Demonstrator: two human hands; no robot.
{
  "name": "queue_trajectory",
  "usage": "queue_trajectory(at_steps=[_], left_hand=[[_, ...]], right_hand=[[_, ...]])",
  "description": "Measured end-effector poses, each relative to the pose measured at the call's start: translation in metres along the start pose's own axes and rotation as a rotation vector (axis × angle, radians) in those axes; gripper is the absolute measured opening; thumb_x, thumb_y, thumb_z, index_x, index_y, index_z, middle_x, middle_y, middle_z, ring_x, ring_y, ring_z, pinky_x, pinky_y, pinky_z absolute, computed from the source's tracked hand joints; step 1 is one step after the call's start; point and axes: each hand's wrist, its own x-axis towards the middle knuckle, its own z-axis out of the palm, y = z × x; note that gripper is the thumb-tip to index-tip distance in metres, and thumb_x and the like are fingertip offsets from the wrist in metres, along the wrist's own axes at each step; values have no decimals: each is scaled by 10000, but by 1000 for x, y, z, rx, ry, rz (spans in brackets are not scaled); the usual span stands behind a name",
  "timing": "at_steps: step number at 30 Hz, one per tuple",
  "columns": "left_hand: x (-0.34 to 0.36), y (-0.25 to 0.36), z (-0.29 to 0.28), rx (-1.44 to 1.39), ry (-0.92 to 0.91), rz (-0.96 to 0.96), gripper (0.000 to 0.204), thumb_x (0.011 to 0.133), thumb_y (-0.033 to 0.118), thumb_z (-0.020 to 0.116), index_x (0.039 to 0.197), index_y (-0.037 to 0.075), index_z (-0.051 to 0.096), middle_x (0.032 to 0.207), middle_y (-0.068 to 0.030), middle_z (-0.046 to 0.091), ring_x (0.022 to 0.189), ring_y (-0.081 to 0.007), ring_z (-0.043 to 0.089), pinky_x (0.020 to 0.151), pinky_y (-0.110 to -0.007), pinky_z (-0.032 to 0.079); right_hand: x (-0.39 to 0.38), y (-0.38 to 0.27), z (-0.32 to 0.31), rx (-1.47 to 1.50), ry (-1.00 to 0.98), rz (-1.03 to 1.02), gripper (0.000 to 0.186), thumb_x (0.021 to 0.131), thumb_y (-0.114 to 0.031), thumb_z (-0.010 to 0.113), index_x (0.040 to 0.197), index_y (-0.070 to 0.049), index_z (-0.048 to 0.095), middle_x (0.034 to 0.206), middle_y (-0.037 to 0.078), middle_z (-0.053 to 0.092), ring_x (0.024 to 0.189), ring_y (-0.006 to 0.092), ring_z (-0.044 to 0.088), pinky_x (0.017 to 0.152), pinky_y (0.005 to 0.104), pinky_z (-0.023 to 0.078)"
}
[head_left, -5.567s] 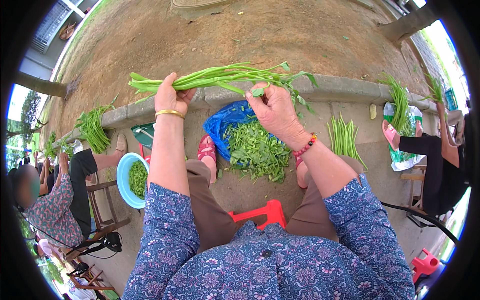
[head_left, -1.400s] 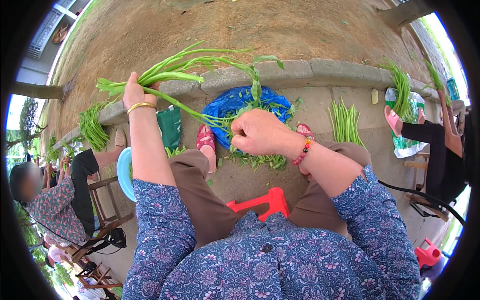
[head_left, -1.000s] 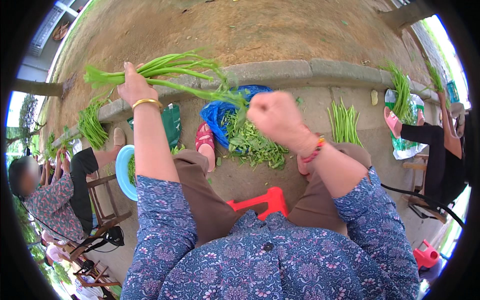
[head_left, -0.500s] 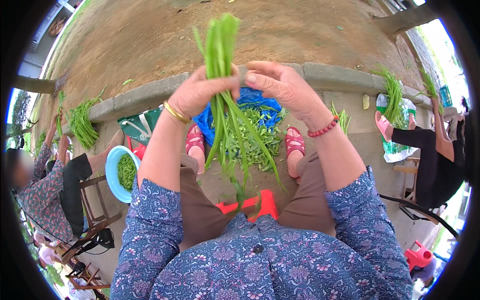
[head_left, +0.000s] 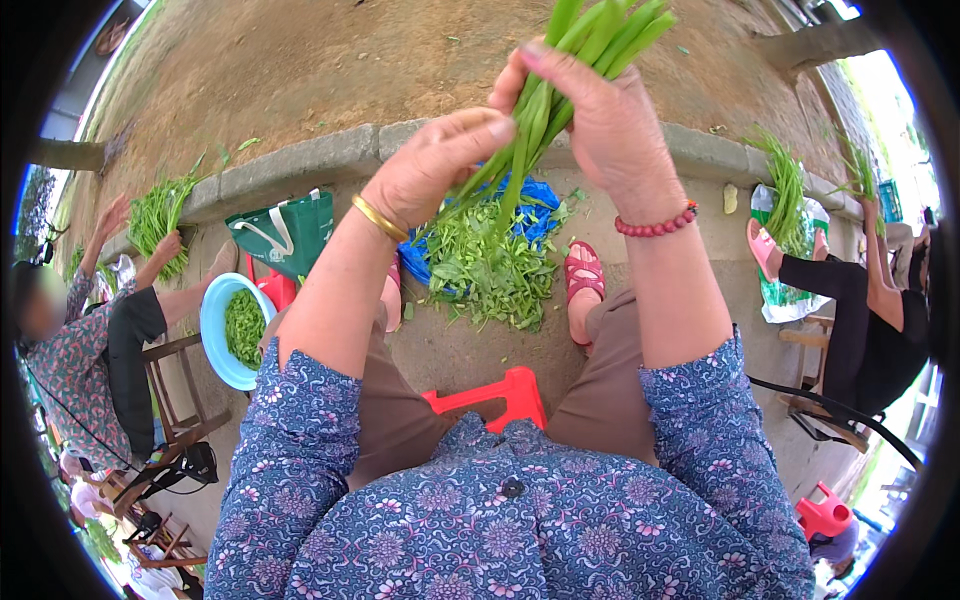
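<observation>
Grey pavement [head_left: 450, 355] lay under the blue plastic bag [head_left: 543, 195], which was spread outdoors with chopped greens [head_left: 500, 270] heaped on it; just beyond the bag ran a stone kerb [head_left: 300, 165], and past that, bare brown earth [head_left: 300, 70]. Left of the bag were a green tote [head_left: 310, 230] and a pale blue basin [head_left: 212, 330] of cut greens, while a red stool [head_left: 515, 390] showed on the bag's near side. Well apart from the bag, one person sat to its left and another to its right, both partly lost at the dark rim. Much of the bag was covered by the greens, and the left forearm hid part of a foot beside it. The green stalks [head_left: 532, 125] were held up above the bag, their uppermost ends cut off by the top edge and their lower ends blurred against the heap. The right hand [head_left: 615, 125] had its fingers wrapped round the stalks, thumb across them. The left hand [head_left: 440, 160], above the bag's left part, had half-curled fingers right beside the stalks; whether they gripped any could not be told.
</observation>
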Motion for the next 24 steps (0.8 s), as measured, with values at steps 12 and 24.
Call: queue_trajectory(at_steps=[12,24], left_hand=[[-4,-22,-8,147,444,-114,224,939,268,576,969,51,624,866,-16,631,786,-89,591,718,-236,480],[-27,-35,27,180,207,-125,185,813,88,707,983,38,654,867,17,638,743,-36,552,663,-198,446]], right_hand=[[37,-13,-51,210,363,186,128,890,-150,582,801,-59,593,631,31,569,535,159,565,492,299,482],[29,-54,-22,111,275,58,137,871,-117,625,766,-38,585,620,37,563,509,132,546,458,238,448]])
